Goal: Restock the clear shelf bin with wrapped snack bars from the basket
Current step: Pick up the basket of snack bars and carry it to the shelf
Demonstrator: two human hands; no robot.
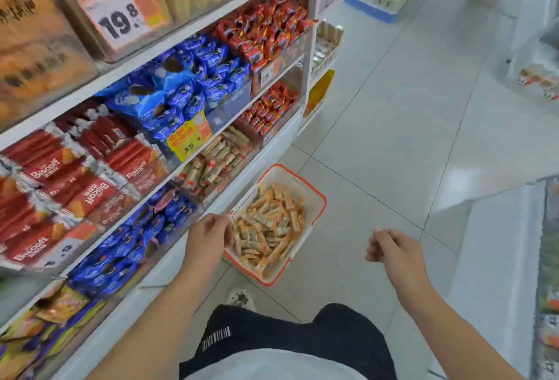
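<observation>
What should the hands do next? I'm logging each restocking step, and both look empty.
Probably lower the left hand into the basket and grab some snack bars: it hovers at the rim, nothing held, and the right hand is farther off.

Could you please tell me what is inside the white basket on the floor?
The white plastic basket with an orange rim holds a loose heap of orange-and-white wrapped snack bars. They hide its bottom, and the left hand covers its near-left corner.
</observation>
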